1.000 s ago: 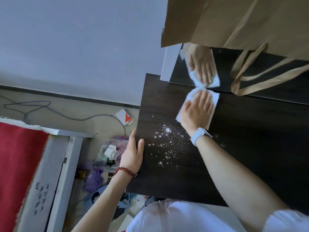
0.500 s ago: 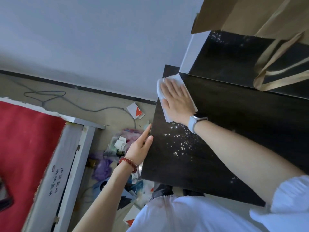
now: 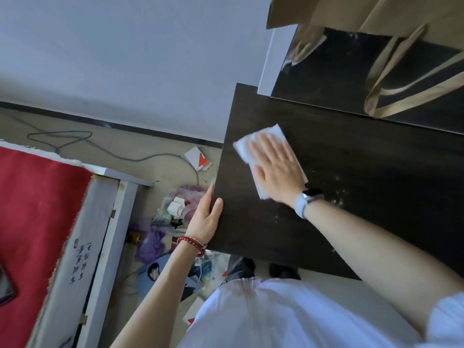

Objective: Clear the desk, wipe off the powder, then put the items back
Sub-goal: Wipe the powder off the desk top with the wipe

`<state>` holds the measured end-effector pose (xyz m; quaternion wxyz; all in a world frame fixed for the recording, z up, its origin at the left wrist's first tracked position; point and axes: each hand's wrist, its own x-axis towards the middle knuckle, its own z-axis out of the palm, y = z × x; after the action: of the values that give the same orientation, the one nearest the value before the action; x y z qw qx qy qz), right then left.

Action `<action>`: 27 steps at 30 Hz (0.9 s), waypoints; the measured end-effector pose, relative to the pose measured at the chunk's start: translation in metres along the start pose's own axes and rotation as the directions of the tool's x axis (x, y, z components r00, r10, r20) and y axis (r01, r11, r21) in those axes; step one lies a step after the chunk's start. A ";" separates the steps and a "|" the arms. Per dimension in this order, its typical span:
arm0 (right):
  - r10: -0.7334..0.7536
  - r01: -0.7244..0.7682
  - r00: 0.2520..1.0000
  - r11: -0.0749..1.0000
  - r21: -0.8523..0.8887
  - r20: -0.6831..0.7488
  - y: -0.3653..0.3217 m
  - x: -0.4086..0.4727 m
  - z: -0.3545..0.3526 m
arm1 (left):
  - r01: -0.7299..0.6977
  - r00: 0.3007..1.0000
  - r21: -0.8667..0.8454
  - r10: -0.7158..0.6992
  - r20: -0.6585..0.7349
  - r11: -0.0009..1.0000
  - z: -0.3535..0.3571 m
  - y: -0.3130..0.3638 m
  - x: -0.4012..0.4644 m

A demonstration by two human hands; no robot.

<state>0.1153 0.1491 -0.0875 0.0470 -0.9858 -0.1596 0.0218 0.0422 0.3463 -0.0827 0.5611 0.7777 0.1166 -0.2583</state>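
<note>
The dark wooden desk (image 3: 326,222) fills the right half of the view. My right hand (image 3: 276,169) lies flat with straight fingers on a white tissue (image 3: 253,146), pressing it onto the desktop near the left edge. A few specks of white powder (image 3: 337,194) remain just right of my wrist and watch. My left hand (image 3: 204,217) rests against the desk's left edge, thumb on the top surface, fingers straight along the side.
A mirror (image 3: 351,71) leans at the back of the desk, with a brown paper bag (image 3: 376,16) above it. On the floor to the left lie a plastic bag of rubbish (image 3: 178,204), a cable (image 3: 100,149) and papers. A red bed (image 3: 32,222) stands far left.
My right hand slid the tissue from the back corner toward me over the powder patch, and most of the bright powder is gone. My left hand stayed at the desk's left edge.
</note>
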 end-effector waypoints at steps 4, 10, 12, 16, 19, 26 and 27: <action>0.089 -0.088 0.995 0.995 0.039 -0.048 -0.033 -0.016 0.007 | 0.118 0.993 -0.171 -0.116 0.021 0.978 -0.005 0.006 -0.004; -0.422 0.425 0.903 0.905 -0.019 0.083 -0.034 -0.094 0.001 | 0.116 0.993 -0.085 -0.116 0.003 0.990 -0.008 0.021 -0.007; -0.311 0.314 0.948 0.948 -0.053 0.064 0.002 -0.080 -0.002 | 0.101 0.995 0.075 -0.101 -0.004 0.992 -0.003 0.017 -0.006; 0.211 -0.211 0.977 0.977 -0.017 0.024 0.042 -0.036 -0.003 | 0.086 0.995 0.173 -0.076 -0.064 0.981 0.008 0.013 -0.012; 0.420 -0.413 0.906 0.904 0.112 -0.056 0.006 -0.030 -0.002 | 0.062 0.996 0.171 -0.049 -0.080 0.983 0.010 0.013 -0.013; -0.165 0.165 0.983 0.986 -0.002 0.078 -0.018 -0.141 -0.002 | 0.019 0.975 0.349 0.060 -0.215 0.937 0.023 0.028 -0.023; -0.098 0.099 0.991 0.995 -0.014 0.092 0.005 -0.146 -0.003 | 0.014 0.969 0.370 0.079 -0.235 0.929 0.026 0.029 -0.024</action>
<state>-0.0213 0.0974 -0.0807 0.0317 -0.9751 -0.2102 0.0629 0.0285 0.3151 -0.0528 0.3904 0.8970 0.1215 -0.1678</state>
